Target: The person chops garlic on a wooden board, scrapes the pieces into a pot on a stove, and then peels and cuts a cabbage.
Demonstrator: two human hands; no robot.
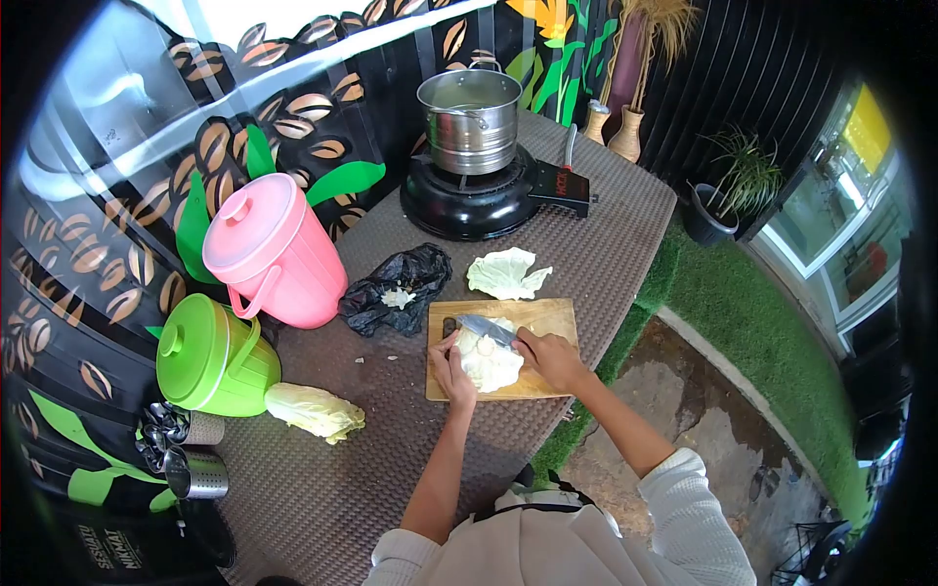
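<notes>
On a wooden cutting board (560, 313) lies a pale cabbage (493, 373), its whitish stem end facing up. My left hand (454, 371) grips the cabbage at its left side, fingers bent against it. In my right hand (553, 361) is a knife (489, 329), held by the handle, its wide blade lying across the top of the cabbage and pointing left. A loose cabbage leaf (508, 273) rests on the table just beyond the board. Left of that leaf is a crumpled black plastic bag (415, 269) with small pale scraps on it.
A steel pot (472, 132) stands on a black portable stove (469, 210) at the back. Along the left are a pink lidded jug (283, 259), a green lidded jug (210, 356), a napa cabbage (318, 410) and a perforated metal holder (198, 474). The woven-textured table (391, 391) ends at the right.
</notes>
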